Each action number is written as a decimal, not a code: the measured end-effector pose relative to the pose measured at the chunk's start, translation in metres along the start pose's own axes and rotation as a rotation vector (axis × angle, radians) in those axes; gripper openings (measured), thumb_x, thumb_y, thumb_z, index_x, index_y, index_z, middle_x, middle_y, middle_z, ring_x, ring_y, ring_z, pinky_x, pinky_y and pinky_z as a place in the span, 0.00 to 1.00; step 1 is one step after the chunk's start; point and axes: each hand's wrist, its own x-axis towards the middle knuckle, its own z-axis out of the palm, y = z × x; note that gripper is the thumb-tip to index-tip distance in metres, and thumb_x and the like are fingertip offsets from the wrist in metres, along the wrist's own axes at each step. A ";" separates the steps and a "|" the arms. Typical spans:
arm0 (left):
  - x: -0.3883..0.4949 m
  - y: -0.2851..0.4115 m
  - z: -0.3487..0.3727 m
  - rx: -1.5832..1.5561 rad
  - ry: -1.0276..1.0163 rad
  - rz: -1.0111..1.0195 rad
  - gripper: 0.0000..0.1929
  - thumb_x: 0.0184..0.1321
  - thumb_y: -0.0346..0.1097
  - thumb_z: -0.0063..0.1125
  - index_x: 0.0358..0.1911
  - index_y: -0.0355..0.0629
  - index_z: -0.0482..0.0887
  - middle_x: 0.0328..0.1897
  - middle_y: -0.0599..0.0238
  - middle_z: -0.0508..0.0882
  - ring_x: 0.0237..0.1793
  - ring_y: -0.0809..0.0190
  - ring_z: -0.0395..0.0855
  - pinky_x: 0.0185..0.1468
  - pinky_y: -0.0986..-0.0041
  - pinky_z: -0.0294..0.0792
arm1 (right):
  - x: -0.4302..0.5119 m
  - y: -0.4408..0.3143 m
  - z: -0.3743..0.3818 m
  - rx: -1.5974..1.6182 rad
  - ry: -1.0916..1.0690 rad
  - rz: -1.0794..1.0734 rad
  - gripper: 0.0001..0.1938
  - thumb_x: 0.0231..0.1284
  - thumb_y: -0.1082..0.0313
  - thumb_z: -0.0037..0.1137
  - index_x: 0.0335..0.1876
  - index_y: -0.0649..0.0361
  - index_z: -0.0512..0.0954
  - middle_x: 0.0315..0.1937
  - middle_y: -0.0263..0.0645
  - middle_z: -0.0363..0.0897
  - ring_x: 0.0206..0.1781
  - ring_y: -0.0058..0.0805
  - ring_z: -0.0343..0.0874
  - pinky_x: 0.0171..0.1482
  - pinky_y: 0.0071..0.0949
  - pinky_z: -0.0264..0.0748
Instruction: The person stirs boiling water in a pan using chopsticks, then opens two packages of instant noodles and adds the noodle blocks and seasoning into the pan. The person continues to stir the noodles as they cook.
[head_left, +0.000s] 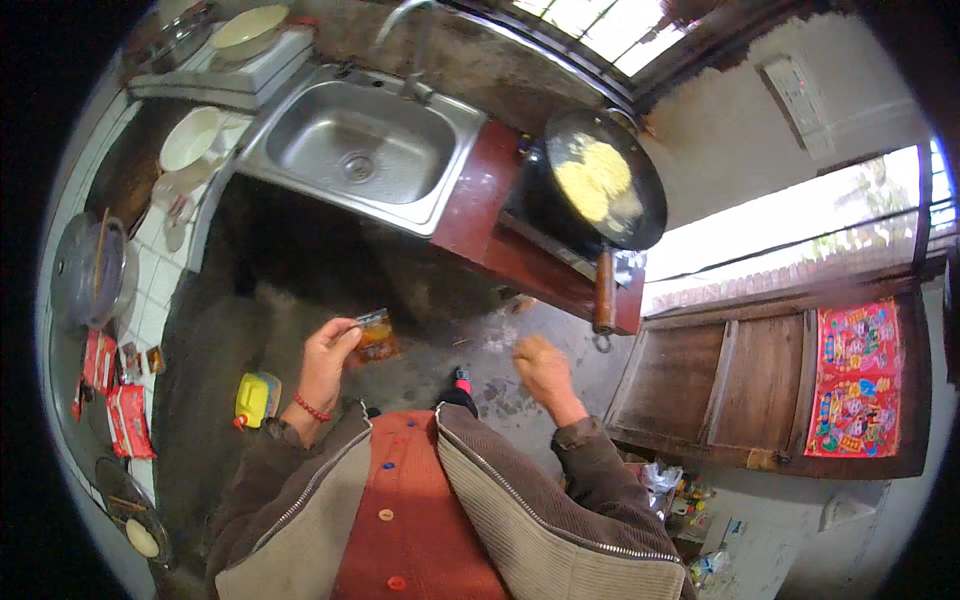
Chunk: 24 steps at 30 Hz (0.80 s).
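Note:
My left hand (328, 356) pinches the edge of a small printed food packet (376, 337) between thumb and fingers, above the floor. My right hand (541, 367) is raised to the right of it with its fingers curled; whether it holds something small cannot be told. Ahead and to the right, a black wok (645, 191) with a wooden handle (604, 292) sits on a stove. Pale yellow noodles (596, 176) in a few clumps lie in the wok, with some liquid beside them.
A steel sink (360, 142) is left of the stove on a dark red counter (480, 180). The tiled left counter bears a white bowl (190, 139), a lidded glass pot (97, 270) and red packets (129, 421). A yellow jug (255, 400) stands on the floor; a wooden cabinet (705, 382) is at right.

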 end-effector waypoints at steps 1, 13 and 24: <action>0.000 -0.007 0.009 0.019 0.016 -0.017 0.07 0.65 0.36 0.59 0.42 0.43 0.84 0.34 0.75 0.83 0.30 0.77 0.76 0.31 0.83 0.67 | -0.015 0.026 -0.014 -0.090 0.059 0.143 0.08 0.62 0.65 0.50 0.35 0.59 0.78 0.34 0.48 0.81 0.40 0.50 0.79 0.40 0.43 0.74; 0.029 -0.047 0.186 -0.002 0.198 0.094 0.08 0.66 0.37 0.58 0.42 0.43 0.83 0.33 0.77 0.81 0.29 0.77 0.72 0.30 0.83 0.65 | 0.038 0.221 -0.223 0.747 0.899 0.278 0.13 0.70 0.67 0.49 0.38 0.73 0.78 0.32 0.44 0.82 0.35 0.31 0.85 0.36 0.23 0.79; -0.010 -0.074 0.241 0.093 0.398 0.150 0.08 0.66 0.37 0.58 0.41 0.42 0.82 0.33 0.76 0.80 0.33 0.76 0.75 0.32 0.82 0.67 | 0.225 0.338 -0.196 0.890 0.527 0.295 0.14 0.66 0.64 0.55 0.39 0.72 0.80 0.30 0.44 0.84 0.29 0.29 0.86 0.27 0.20 0.80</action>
